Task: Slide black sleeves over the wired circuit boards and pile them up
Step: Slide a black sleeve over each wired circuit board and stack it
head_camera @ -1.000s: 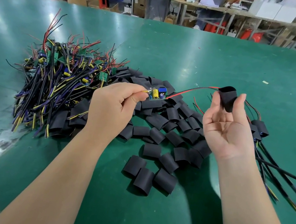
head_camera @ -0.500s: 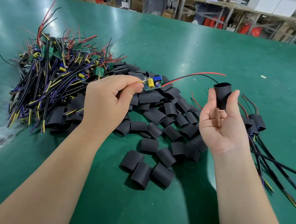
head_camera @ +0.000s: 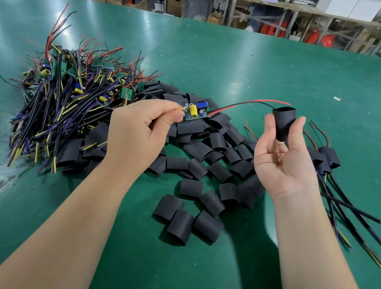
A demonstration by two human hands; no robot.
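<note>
Pinching the board [head_camera: 195,111] by its yellow lead, the left hand [head_camera: 137,131] aims the red and black wires [head_camera: 240,103] at the sleeve [head_camera: 284,125], gripped upright between thumb and fingers of the right hand [head_camera: 283,163] (probably squeezed open for threading); both hover above the surface [head_camera: 245,66], not yet joined.

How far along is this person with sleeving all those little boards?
Early on, it seems. Done: only a few sleeved boards lie at the right. In hand: the left hand pinches one bare board by its lead, the right hand holds an open sleeve, not yet over it. Left: a big heap of wired boards and many loose sleeves.
</note>
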